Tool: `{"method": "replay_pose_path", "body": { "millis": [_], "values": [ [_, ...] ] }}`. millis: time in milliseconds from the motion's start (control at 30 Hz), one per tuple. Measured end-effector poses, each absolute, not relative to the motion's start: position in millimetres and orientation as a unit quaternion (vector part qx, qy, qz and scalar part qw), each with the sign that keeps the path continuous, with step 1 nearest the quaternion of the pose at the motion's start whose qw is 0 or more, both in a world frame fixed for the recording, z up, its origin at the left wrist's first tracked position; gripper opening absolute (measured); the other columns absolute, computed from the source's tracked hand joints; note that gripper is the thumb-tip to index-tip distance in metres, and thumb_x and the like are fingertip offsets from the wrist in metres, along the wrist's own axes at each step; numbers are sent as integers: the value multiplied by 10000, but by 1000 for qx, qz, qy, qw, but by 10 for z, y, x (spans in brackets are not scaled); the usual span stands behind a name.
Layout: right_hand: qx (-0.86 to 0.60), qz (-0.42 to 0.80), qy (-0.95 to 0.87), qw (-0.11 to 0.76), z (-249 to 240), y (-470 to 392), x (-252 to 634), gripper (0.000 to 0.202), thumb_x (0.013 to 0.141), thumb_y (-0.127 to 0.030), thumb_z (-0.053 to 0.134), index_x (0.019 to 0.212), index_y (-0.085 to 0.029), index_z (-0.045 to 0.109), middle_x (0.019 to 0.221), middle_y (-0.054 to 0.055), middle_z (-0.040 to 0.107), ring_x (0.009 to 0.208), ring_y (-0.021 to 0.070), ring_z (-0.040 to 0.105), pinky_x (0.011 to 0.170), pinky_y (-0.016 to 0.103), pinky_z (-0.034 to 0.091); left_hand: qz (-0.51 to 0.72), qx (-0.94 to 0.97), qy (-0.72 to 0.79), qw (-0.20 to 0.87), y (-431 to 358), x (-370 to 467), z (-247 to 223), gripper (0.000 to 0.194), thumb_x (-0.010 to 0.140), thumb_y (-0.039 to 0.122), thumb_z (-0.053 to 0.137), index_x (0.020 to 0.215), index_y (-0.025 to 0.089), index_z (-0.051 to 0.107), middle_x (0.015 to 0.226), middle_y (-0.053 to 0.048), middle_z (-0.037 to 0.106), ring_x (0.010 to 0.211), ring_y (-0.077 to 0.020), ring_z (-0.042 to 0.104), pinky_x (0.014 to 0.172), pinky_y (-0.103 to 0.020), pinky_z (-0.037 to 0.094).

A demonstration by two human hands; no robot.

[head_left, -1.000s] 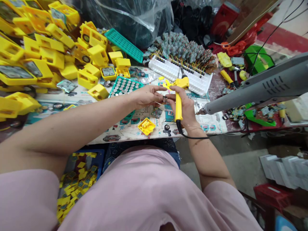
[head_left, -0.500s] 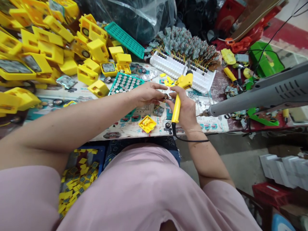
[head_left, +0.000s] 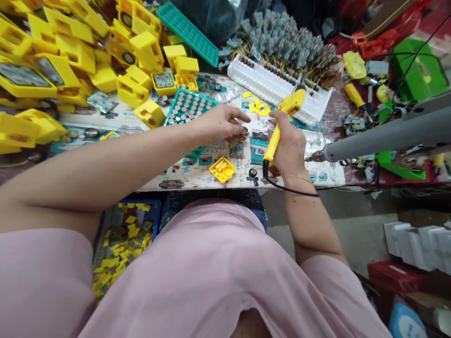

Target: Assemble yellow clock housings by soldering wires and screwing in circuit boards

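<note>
My left hand (head_left: 223, 124) is over the table, thumb and fingers pinching a small round metal part (head_left: 244, 131). Just below it is a small grey circuit board (head_left: 237, 149); whether the two are joined is unclear. My right hand (head_left: 291, 143) is wrapped round the handle of a yellow soldering iron (head_left: 272, 144), its tip end pointing away from me and its black cord hanging toward my wrist. Nearer my body lies an open yellow plastic housing (head_left: 222, 169). A dark round part (head_left: 252, 172) is to the right of that housing.
Yellow housings (head_left: 75, 51) are heaped at left. A teal tray of round metal cells (head_left: 186, 108) lies beyond my left forearm. Circuit boards with wires (head_left: 289, 42) crowd behind a white rack (head_left: 262, 80). A grey electric screwdriver (head_left: 384, 126) juts in from the right.
My right hand has moved right with the soldering iron, away from my left hand. The left hand keeps its pinch, with its forefinger more extended. The whole view has shifted slightly.
</note>
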State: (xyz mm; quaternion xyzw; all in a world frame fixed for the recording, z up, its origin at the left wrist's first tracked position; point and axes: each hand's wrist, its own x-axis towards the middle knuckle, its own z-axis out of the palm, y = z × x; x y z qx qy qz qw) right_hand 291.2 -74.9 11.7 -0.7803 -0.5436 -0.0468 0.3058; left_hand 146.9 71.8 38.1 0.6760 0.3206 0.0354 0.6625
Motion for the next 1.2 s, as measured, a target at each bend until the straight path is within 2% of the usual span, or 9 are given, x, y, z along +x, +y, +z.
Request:
{"method": "replay_pose_path", "body": {
  "millis": [67,200,367,500,600,700,900,1067,1200],
  "values": [
    [-759,-14,-556,339,147,-763,2876,318,945,-259,536,1260,-235,572,1069,65,744,959,225,735,879,411,605,34,690,316,650,737,1424,390,308,824,83,645,1126,135,681,816,-43,723,876,-209,733,747,-314,541],
    [-702,55,-596,385,166,-735,2708,334,934,-327,610,1247,-253,522,1007,19,761,923,181,753,816,325,620,33,666,314,675,756,1375,396,337,814,97,641,1146,146,674,849,-52,729,873,-199,728,762,-317,540],
    [-715,-19,-613,336,129,-677,2612,288,969,-298,518,1255,-277,547,973,4,774,869,186,754,740,311,609,22,646,310,697,741,1376,411,326,802,103,681,1126,138,691,904,-77,734,852,-194,728,774,-332,541],
    [-717,-29,-622,314,123,-670,2610,306,969,-276,487,1262,-242,570,964,22,765,861,200,744,764,326,599,20,660,308,685,707,1387,414,311,836,90,635,1141,134,677,871,-65,734,820,-173,728,736,-304,554],
    [-736,-34,-608,295,102,-658,2646,325,946,-233,492,1258,-246,582,937,24,751,839,200,728,779,333,588,12,733,286,617,705,1394,393,359,868,120,598,1221,163,650,905,-51,747,833,-169,732,725,-293,565],
    [-757,-45,-585,288,76,-657,2733,355,927,-192,486,1268,-236,574,947,29,749,832,205,722,769,358,593,6,840,249,482,748,1333,366,405,878,182,567,1277,204,638,909,-12,754,839,-170,727,776,-312,562],
    [-728,-59,-597,332,182,-840,2749,307,935,-251,584,1239,-251,539,1104,43,746,952,210,750,802,369,624,59,969,166,171,784,956,392,273,873,333,512,977,256,753,903,12,723,1072,-241,665,946,-360,481],
    [-704,-85,-608,357,236,-1100,2446,404,901,-420,692,1221,-239,526,1073,45,746,839,184,741,746,335,614,47,987,67,140,730,970,406,256,891,329,551,1024,253,757,1114,-48,709,1117,-256,624,952,-367,438],
    [-669,-126,-640,357,80,-1231,2182,662,792,-598,751,1275,-225,493,1152,102,734,921,238,731,839,405,586,-14,989,22,147,760,1144,311,232,888,331,586,1031,264,756,1034,-45,715,1070,-246,625,943,-365,411]
  ]
}}
